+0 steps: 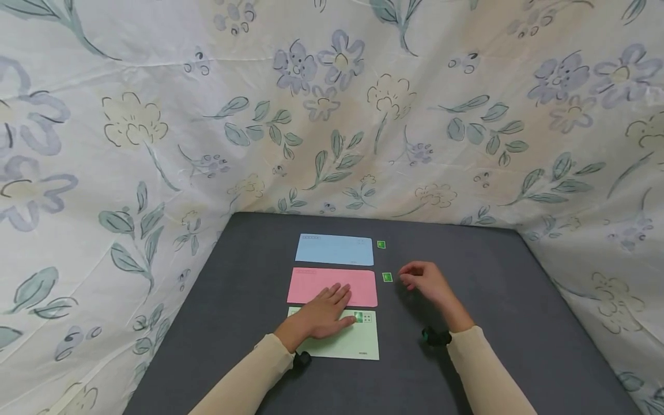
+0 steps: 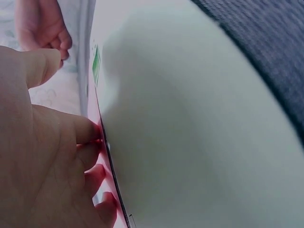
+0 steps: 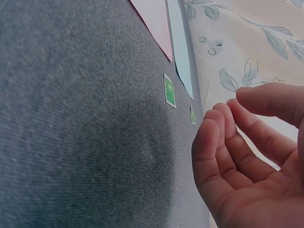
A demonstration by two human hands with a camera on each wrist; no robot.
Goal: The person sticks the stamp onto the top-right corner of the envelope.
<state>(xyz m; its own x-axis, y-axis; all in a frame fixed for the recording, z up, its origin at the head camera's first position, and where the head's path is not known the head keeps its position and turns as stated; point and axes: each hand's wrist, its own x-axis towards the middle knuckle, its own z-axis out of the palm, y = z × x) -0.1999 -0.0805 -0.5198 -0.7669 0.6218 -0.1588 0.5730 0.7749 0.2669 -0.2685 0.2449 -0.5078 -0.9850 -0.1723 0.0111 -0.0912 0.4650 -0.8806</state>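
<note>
A dark grey, matte tabletop with a finely ribbed, fabric-like surface [image 1: 498, 288] spreads across the lower middle of the head view. A white, flower-printed cloth hanging [image 1: 290, 173] rises behind its far edge and along both sides, lightly creased. The print mixes lavender-blue flowers [image 1: 340, 60] with yellow centres, pale yellow blossoms [image 1: 391, 95] and grey-green leafy sprigs [image 1: 321, 163].

Light blue envelope [image 1: 334, 249], pink envelope [image 1: 308, 281], pale green envelope [image 1: 358, 341], white-edged green stamps [image 1: 387, 277], dark grey table [image 1: 519, 300], white floral-patterned cloth [image 1: 207, 80]
</note>
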